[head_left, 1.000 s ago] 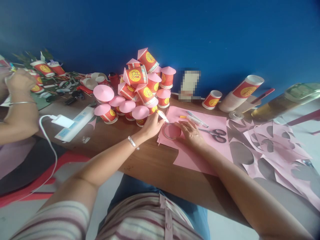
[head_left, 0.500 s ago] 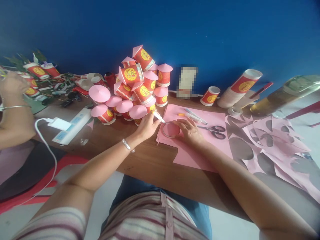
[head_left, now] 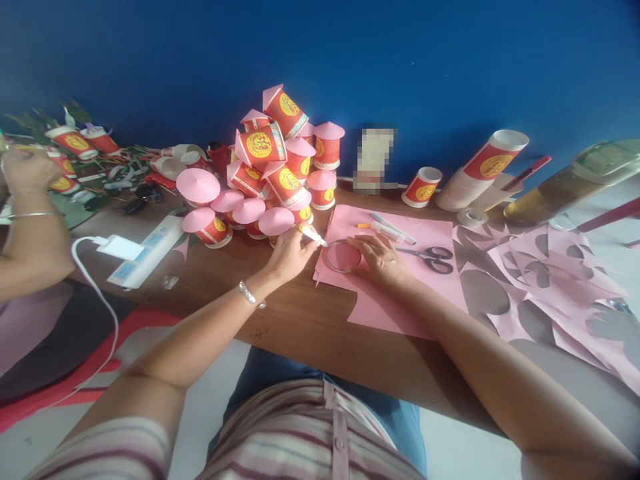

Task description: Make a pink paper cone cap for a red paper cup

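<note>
My left hand (head_left: 294, 255) is closed round a white and orange marker (head_left: 312, 234), its tip at the left edge of a round ring (head_left: 329, 257). The ring lies flat on pink paper (head_left: 385, 313). My right hand (head_left: 383, 260) rests on the paper with its fingertips pressed on the ring's right side. Just behind that hand are more pens (head_left: 393, 231), and to its right lie black-handled scissors (head_left: 436, 260). Several red cups with pink cone tops (head_left: 260, 145) are piled behind my left hand.
Cut pink scraps (head_left: 555, 280) cover the right side. Behind them stand stacked cups (head_left: 483, 167), a tape roll (head_left: 473, 217) and a tilted bottle (head_left: 570, 177). At left are a power strip (head_left: 145, 253) with a white cable and another person's arm (head_left: 37, 233).
My left hand and the marker have shifted slightly left, with the marker still at the ring's left side. The right hand stays on the ring. The view has moved slightly.
</note>
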`<move>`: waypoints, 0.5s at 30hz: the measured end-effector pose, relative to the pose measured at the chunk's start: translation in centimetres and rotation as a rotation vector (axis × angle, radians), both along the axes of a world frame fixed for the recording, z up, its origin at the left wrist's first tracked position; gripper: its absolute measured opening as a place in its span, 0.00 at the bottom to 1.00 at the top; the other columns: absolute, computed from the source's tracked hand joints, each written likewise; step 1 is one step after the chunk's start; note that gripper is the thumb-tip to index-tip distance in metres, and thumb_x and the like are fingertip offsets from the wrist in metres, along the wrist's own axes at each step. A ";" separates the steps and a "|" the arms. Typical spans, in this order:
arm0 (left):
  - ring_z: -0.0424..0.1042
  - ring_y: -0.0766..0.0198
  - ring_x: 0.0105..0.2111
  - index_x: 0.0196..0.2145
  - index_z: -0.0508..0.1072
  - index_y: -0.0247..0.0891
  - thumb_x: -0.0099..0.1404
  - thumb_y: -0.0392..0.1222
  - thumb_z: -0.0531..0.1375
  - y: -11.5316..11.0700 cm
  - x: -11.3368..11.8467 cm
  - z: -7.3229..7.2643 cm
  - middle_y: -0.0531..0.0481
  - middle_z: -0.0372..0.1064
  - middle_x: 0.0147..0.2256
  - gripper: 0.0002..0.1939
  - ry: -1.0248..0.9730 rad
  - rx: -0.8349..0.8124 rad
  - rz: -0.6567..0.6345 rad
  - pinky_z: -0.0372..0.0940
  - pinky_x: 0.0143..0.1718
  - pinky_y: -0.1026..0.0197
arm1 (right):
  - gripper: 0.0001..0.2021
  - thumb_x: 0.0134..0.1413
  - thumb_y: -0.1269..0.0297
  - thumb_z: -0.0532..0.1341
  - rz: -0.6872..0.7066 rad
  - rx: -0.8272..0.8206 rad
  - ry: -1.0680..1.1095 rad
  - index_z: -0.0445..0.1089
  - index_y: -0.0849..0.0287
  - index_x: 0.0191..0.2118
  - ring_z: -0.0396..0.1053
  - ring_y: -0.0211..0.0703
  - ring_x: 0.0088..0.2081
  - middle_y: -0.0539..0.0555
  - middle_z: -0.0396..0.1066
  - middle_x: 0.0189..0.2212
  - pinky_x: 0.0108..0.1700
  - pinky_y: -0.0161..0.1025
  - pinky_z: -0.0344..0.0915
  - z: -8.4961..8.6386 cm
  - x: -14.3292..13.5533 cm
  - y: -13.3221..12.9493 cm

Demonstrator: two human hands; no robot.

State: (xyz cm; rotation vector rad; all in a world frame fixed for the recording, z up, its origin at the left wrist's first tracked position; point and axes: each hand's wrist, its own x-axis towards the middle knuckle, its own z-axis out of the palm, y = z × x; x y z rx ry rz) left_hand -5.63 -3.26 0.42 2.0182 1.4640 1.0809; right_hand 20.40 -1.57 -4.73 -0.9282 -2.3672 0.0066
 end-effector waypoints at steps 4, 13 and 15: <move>0.76 0.62 0.32 0.38 0.72 0.38 0.68 0.40 0.62 -0.2 -0.3 0.1 0.47 0.77 0.34 0.04 0.009 -0.002 -0.002 0.71 0.39 0.59 | 0.28 0.64 0.56 0.65 0.001 0.003 -0.018 0.62 0.57 0.66 0.70 0.59 0.61 0.65 0.74 0.57 0.68 0.63 0.60 0.0 0.0 0.1; 0.77 0.62 0.34 0.36 0.79 0.37 0.68 0.39 0.63 -0.6 -0.3 1.0 0.48 0.80 0.35 0.05 0.042 0.023 -0.047 0.71 0.41 0.61 | 0.30 0.63 0.55 0.66 0.003 0.036 0.000 0.62 0.56 0.66 0.70 0.59 0.60 0.64 0.75 0.56 0.67 0.63 0.62 -0.1 0.0 0.1; 0.77 0.62 0.33 0.36 0.80 0.37 0.68 0.39 0.63 -0.8 -0.4 1.1 0.49 0.81 0.34 0.05 0.051 0.026 -0.045 0.71 0.41 0.61 | 0.30 0.63 0.56 0.66 0.000 0.036 0.003 0.61 0.55 0.67 0.70 0.60 0.60 0.64 0.75 0.56 0.67 0.64 0.62 -0.1 -0.1 0.0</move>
